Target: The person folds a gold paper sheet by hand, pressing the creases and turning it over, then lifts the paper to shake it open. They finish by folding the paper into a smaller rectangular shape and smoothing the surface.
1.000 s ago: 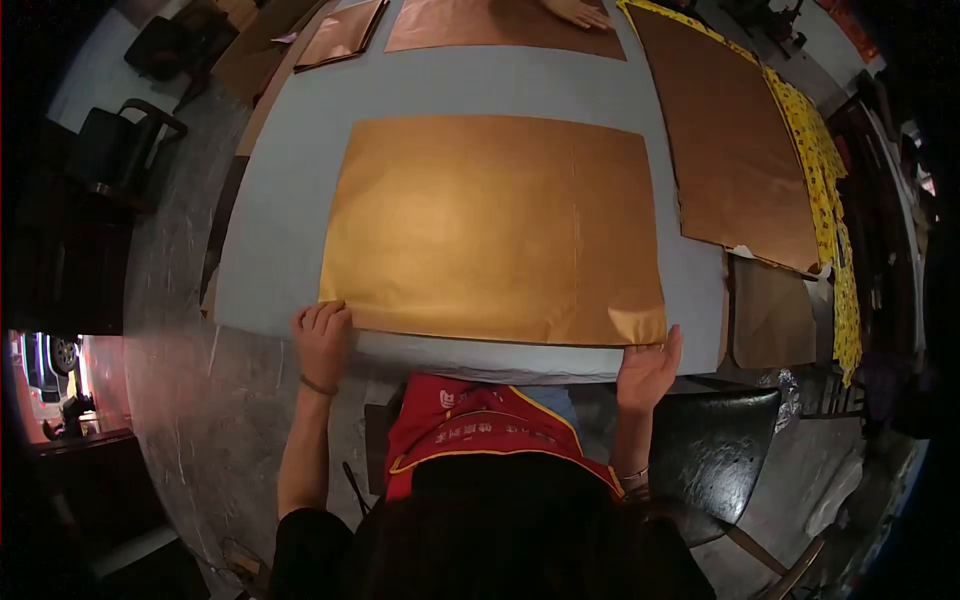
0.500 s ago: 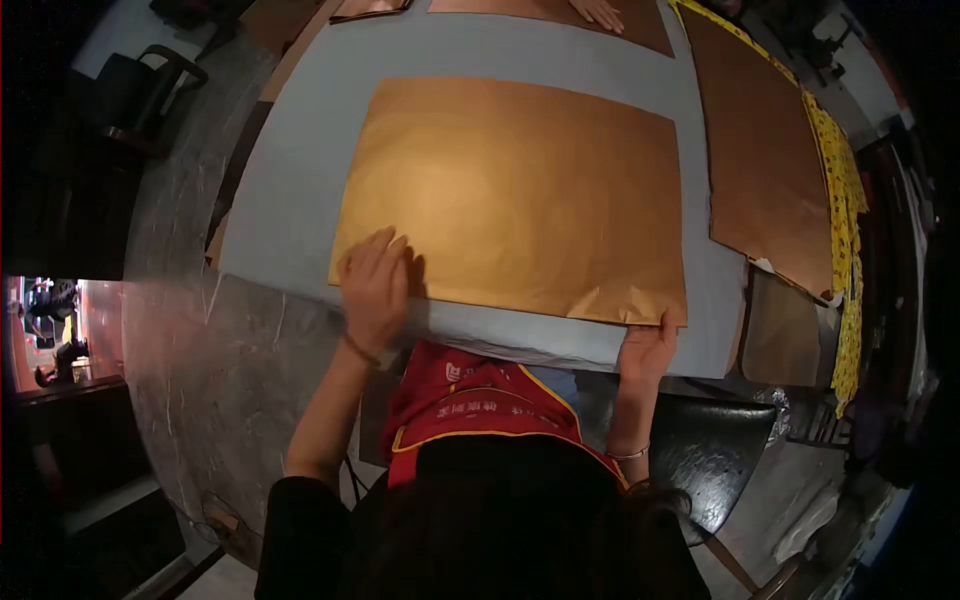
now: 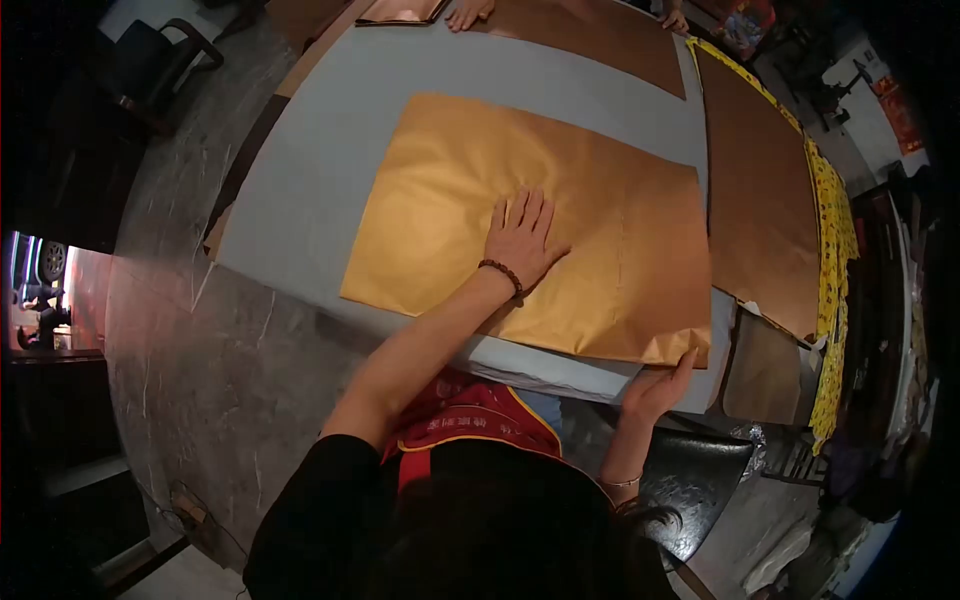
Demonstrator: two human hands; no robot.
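Flat and open, the left hand [image 3: 522, 238] presses palm-down on the large rectangular golden paper sheet [image 3: 430, 210], fingers spread and pointing away from the body, a dark beaded bracelet [image 3: 500, 272] around the wrist. The right hand [image 3: 655, 385] holds the sheet's near right corner, thumb up against the edge; the fingers under the paper are hidden. That corner is lifted and slightly curled, while the rest of the golden paper sheet lies flat near the front edge of the grey covered table [image 3: 300, 180], turned a little askew to that edge.

Just beside the sheet on the right lies a long brown paper sheet [image 3: 760, 190], and another brown sheet [image 3: 590, 35] lies across the far end of the table. A yellow patterned cloth strip [image 3: 830, 230] runs along the right side. At the far edge, another person's hands [image 3: 468, 12] rest on the table. Below the table edge, a red apron [image 3: 470, 420] shows on the person's front, with a black chair [image 3: 700, 480] to the right.
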